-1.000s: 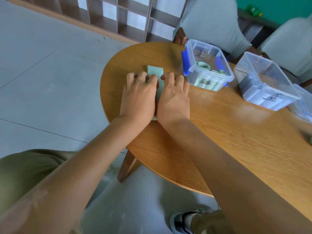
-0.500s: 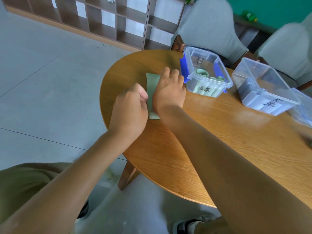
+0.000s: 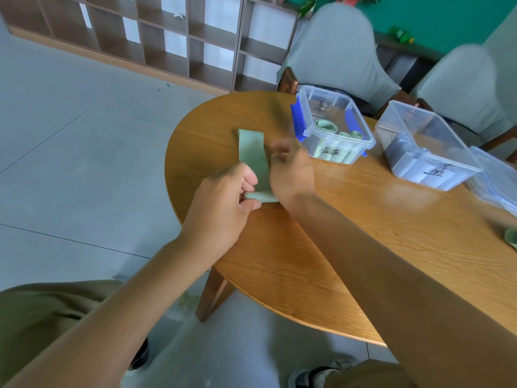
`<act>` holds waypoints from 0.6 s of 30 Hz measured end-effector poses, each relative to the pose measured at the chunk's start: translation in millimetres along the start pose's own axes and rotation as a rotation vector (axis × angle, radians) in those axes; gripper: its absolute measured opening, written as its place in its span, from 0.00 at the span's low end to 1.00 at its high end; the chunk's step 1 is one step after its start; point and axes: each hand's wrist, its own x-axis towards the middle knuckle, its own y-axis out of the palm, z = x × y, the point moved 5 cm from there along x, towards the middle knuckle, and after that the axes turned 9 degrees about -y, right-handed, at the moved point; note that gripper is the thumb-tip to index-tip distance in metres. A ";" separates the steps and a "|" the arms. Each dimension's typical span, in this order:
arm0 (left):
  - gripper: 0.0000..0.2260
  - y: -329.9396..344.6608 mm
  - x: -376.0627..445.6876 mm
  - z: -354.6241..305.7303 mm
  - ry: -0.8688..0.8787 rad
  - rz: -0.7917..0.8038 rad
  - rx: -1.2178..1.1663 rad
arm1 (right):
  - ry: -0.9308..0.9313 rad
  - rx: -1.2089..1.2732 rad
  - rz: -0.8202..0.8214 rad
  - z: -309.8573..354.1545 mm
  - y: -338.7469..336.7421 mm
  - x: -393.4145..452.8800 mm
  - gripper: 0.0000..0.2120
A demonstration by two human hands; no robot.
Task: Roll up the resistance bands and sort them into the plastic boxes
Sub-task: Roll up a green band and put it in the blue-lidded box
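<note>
Resistance band [image 3: 252, 152]: pale green, flat on the wooden table [image 3: 349, 247], far end toward 12 o'clock, near end curled into a small tight roll at 6 o'clock.
Roll: short cylinder lying crosswise, between the two hands, touching the tabletop.
Left hand [image 3: 223, 203]: at 9 o'clock of the band, thumb and curled fingers pinching the left end of the roll.
Right hand [image 3: 291, 169]: at 3 o'clock of the band, blurred; wrist just beside the roll's right end, fingers reaching forward along the band's right edge; whether gripping or merely resting cannot be told.
Near box [image 3: 331, 126]: clear plastic with blue latches, at 2 o'clock of the band, handwritten label on the front wall, several rolled green bands inside.
Second box [image 3: 425, 147]: clear plastic, at 3 o'clock of the near box and apart from it, handwritten label on the front, contents pale and indistinct.
Third box [image 3: 495, 177]: only a clear corner visible at the right frame edge, just beside the second box.
Loose green roll [image 3: 511, 237]: at the far right edge of the table, cut off by the frame.
Chairs [image 3: 338, 51]: two grey upholstered backs at 12 o'clock, behind the boxes.
Shelf unit [image 3: 156, 35]: brown open cubbies at 11 o'clock on the grey tiled floor.
</note>
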 end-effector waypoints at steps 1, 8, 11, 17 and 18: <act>0.13 -0.2 -1.2 0.0 0.009 0.009 0.003 | 0.021 0.028 0.010 -4.3 -7.1 -8.8 0.13; 0.13 -0.4 -16.6 -9.0 0.107 0.042 0.042 | 0.021 0.050 0.044 -12.6 -53.6 -76.2 0.03; 0.14 2.3 -23.5 -12.4 0.113 0.064 0.012 | 0.065 0.092 0.048 -9.4 -63.2 -99.9 0.02; 0.14 4.8 -31.4 -16.8 0.131 0.085 -0.002 | 0.082 0.099 -0.031 -7.4 -67.6 -117.6 0.07; 0.14 5.0 -31.8 -16.9 0.126 0.086 -0.009 | 0.084 0.100 -0.034 -6.9 -66.8 -119.0 0.08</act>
